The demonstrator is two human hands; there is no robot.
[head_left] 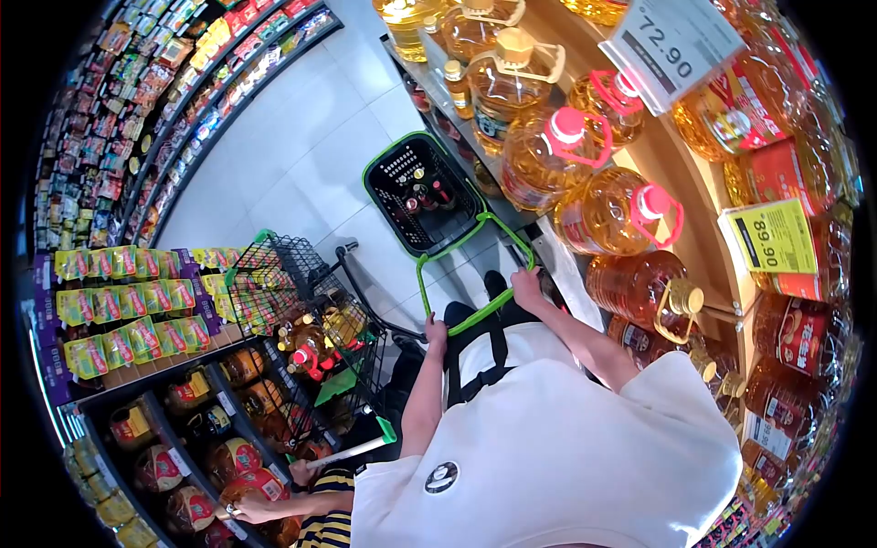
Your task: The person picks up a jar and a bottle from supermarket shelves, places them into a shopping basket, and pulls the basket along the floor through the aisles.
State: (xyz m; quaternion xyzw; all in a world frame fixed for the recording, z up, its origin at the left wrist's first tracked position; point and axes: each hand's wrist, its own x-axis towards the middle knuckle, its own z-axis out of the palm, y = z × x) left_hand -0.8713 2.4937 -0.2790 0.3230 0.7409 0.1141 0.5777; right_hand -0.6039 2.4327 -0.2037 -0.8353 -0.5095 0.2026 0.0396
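A black shopping basket point(384, 196) with a green rim stands on the floor ahead of me, several dark bottles point(429, 195) lying at its bottom. Its green handle point(481, 313) reaches back toward my body. My left hand point(437, 331) is closed around the left side of this handle. On the handle's right side, my right hand point(527, 287) is closed too, near the shelf of oil bottles.
Large oil bottles point(627, 212) with pink or yellow caps line the right shelf, under price tags point(674, 50). At left, another person's hand point(260, 507) reaches toward shelved jars, beside a wire shopping cart point(274, 274). Pale tiled floor point(311, 137) stretches ahead.
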